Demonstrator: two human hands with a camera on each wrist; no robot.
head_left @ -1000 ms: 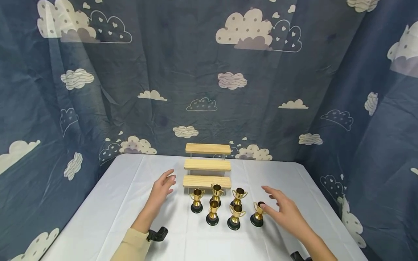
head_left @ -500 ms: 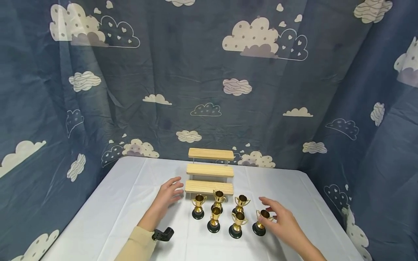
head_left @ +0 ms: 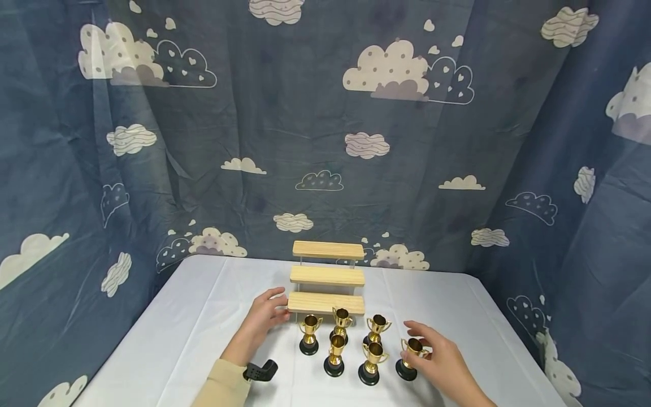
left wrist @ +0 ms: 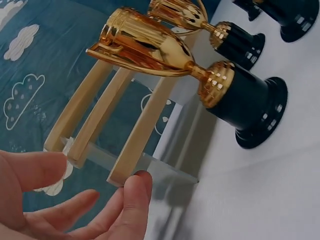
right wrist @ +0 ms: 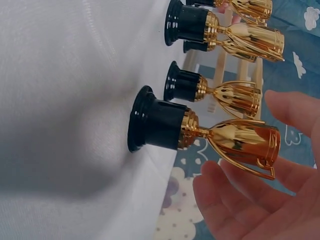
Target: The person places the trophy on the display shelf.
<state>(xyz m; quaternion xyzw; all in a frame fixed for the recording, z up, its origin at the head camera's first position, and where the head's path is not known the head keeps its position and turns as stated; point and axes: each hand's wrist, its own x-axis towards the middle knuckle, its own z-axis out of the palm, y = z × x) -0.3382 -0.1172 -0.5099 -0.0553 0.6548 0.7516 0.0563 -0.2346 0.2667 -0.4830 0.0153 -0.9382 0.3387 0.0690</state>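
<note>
Several small gold trophies with black bases stand in two rows on the white tablecloth point(head_left: 203, 316), in front of a three-step wooden stand point(head_left: 328, 277). My left hand point(head_left: 272, 308) lies open at the left end of the lowest step point(left wrist: 145, 130), and one fingertip point(left wrist: 139, 184) touches its corner. The right hand point(head_left: 424, 345) is cupped round the rightmost trophy point(head_left: 411, 356). In the right wrist view the thumb point(right wrist: 295, 107) and fingers point(right wrist: 235, 200) flank that trophy's cup point(right wrist: 245, 140) with a gap at the thumb. The front-left trophy point(left wrist: 165, 50) stands just right of my left hand.
Blue cloud-print curtains point(head_left: 325, 141) close off the back and both sides of the table. A black wrist mount point(head_left: 261, 371) shows on my left sleeve. Bare cloth lies left of the stand and at the far right.
My left hand has moved forward to the left end of the lowest step. The right hand has drawn in and curved round the rightmost trophy. The trophies have not moved.
</note>
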